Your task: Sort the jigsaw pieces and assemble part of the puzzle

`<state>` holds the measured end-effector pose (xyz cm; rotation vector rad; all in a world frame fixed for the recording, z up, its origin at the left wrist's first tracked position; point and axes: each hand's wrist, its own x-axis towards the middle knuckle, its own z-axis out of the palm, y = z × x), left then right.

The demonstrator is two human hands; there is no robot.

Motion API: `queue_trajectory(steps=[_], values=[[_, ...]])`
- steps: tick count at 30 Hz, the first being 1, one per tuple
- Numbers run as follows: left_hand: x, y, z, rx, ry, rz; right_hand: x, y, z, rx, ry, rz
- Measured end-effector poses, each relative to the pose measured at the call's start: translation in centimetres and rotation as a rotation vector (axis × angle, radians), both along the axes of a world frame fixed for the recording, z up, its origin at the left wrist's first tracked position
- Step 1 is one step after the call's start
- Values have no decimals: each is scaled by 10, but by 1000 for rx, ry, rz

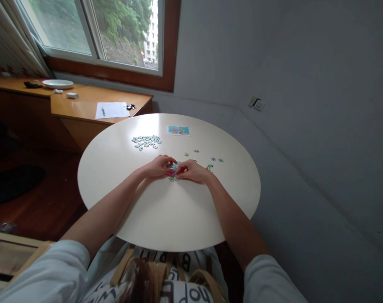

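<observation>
Both my hands meet over the middle of a round white table. My left hand and my right hand have their fingers curled and pinched on a small joined cluster of puzzle pieces, pink and teal, lying on the table between them. Several loose coloured pieces are scattered just right of my right hand. A pile of pale teal pieces lies farther back on the left. A small printed reference picture sits near the far edge.
A wooden desk under the window holds a sheet of paper, keys, a white plate and small items. Grey wall lies to the right, with a socket. Dark wooden floor is on the left.
</observation>
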<state>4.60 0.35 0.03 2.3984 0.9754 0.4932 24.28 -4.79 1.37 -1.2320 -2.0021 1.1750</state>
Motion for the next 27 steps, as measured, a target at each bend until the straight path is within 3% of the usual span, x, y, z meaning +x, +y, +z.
queue_trajectory(steps=[7,16,27], values=[[-10,0,9,-50,58,-109,-1,-2,3,35,-36,-7],[-6,6,-2,-18,47,-73,-2,-3,3,5,-8,17],[-7,7,-4,0,58,-91,-5,-6,8,23,-85,3]])
